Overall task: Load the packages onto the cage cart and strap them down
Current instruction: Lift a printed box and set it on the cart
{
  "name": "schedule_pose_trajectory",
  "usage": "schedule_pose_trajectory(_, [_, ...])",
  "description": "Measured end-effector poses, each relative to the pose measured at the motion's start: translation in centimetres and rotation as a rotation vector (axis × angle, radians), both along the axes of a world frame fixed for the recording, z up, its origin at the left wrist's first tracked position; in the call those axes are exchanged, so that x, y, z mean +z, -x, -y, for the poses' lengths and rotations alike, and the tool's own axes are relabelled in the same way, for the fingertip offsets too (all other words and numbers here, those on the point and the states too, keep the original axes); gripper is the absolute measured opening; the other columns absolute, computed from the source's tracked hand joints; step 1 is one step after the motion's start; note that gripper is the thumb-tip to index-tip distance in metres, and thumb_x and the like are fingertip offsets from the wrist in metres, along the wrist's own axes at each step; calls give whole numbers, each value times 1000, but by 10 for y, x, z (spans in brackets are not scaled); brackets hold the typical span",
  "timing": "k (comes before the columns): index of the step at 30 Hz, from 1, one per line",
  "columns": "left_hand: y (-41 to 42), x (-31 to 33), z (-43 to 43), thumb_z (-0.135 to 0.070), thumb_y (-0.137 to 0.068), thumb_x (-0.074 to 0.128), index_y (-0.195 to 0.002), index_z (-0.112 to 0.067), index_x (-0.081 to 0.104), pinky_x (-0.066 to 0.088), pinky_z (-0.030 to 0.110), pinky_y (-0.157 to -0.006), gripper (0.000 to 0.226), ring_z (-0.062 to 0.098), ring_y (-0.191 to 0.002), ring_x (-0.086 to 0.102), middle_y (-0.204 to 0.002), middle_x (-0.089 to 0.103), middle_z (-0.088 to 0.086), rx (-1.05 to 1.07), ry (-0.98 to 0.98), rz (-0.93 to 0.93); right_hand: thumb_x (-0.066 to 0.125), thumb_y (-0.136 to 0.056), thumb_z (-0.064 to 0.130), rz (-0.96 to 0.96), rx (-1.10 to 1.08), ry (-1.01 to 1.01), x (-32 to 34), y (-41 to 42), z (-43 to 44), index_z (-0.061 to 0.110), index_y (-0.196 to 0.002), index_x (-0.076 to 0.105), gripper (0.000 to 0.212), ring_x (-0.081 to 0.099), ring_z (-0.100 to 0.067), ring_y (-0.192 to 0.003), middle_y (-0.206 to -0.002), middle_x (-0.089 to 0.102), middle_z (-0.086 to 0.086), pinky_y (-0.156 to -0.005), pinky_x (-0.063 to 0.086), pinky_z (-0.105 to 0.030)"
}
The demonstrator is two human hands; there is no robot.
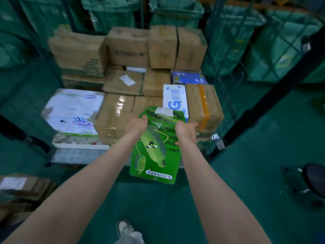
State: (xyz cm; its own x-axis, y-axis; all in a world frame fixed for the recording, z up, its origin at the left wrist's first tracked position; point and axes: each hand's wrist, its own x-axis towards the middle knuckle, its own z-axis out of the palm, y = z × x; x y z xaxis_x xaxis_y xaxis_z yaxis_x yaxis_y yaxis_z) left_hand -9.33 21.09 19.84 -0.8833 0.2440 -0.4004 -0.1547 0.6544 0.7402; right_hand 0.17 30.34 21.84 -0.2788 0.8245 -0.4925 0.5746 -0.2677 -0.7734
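I hold a green box (154, 152) printed with a banana cartoon in front of me, its far end over the front of the cage cart (79, 156). My left hand (136, 126) grips its left edge near the top. My right hand (187, 130) grips its right edge. The cart carries several stacked packages: brown cartons (114, 117) taped shut, a white printed box (73, 110) at the left, a white and blue box (175, 98) and a carton with orange tape (204, 106) at the right.
Green mesh cage walls (225, 50) and green sacks (177, 13) surround the cart. More cartons (22, 189) lie on the green floor at my left. My shoe (124, 228) shows below. Another person's dark shoe (314, 178) stands at the right.
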Motion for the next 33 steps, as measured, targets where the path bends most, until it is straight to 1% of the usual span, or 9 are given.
schedule_pose_trajectory(11, [137, 73, 56, -31, -99, 38, -143, -3, 17, 42, 45, -100, 57, 37, -124, 44, -144, 38, 18, 103, -72, -164, 43, -95, 25, -97, 120, -142, 62, 156, 37, 10, -148, 16, 62, 37, -38, -131, -149, 30, -20, -100, 37, -42])
schedule_pose_trajectory(14, [170, 74, 63, -31, -99, 39, -142, -1, 19, 45, 48, -96, 56, 38, -120, 48, -140, 42, 19, 130, -93, -197, 42, -98, 23, -129, 168, -139, 63, 187, 43, 8, -147, 18, 56, 37, -35, -132, -150, 29, -17, -97, 37, -37])
schedule_pose_trajectory(17, [201, 66, 58, -28, -98, 41, -123, -2, 32, 45, 39, -78, 37, 38, -100, 57, -101, 57, 16, 144, -112, -205, 43, -98, 20, -134, 167, -149, 56, 216, 40, 4, -146, 15, 58, 44, -36, -127, -146, 34, -19, -94, 40, -36])
schedule_pose_trajectory(20, [227, 58, 49, -26, -97, 44, -100, -8, 30, 32, 33, -64, 22, 30, -73, 48, -70, 41, 3, 166, -144, -217, 43, -98, 16, -131, 183, -135, 48, 247, 29, 0, -142, 20, 52, 52, -35, -116, -137, 44, -20, -77, 40, -32])
schedule_pose_trajectory(24, [286, 53, 21, -28, -96, 45, -112, -3, 35, 37, 36, -66, 31, 37, -87, 57, -90, 54, 16, 181, -138, -236, 44, -97, 10, -155, 200, -119, 44, 305, 0, 0, -134, 29, 41, 54, -29, -88, -126, 51, -18, -67, 41, -32])
schedule_pose_trajectory(27, [323, 52, 0, -29, -96, 45, -132, 0, 30, 46, 44, -82, 48, 40, -106, 56, -121, 54, 24, 185, -154, -223, 43, -97, 9, -143, 197, -102, 41, 344, -22, 4, -137, 27, 43, 52, -23, -75, -123, 54, -16, -60, 42, -30])
schedule_pose_trajectory(29, [344, 52, -12, -28, -97, 45, -136, 0, 27, 45, 41, -79, 52, 37, -96, 57, -114, 56, 19, 183, -164, -221, 42, -98, 10, -120, 199, -108, 37, 365, -34, 6, -143, 21, 50, 51, -16, -64, -127, 54, -15, -50, 39, -26])
schedule_pose_trajectory(31, [373, 48, -28, -26, -98, 45, -136, -1, 26, 38, 34, -72, 49, 27, -79, 49, -97, 53, 7, 197, -186, -224, 41, -99, 13, -98, 234, -131, 27, 396, -49, 6, -146, 16, 54, 57, -19, -71, -131, 52, -16, -51, 39, -27])
schedule_pose_trajectory(33, [400, 40, -41, -24, -98, 45, -136, -3, 27, 34, 31, -72, 47, 22, -73, 45, -83, 47, -1, 206, -195, -228, 43, -100, 18, -64, 250, -158, 13, 424, -63, 4, -144, 18, 53, 61, -29, -97, -135, 48, -18, -63, 42, -29])
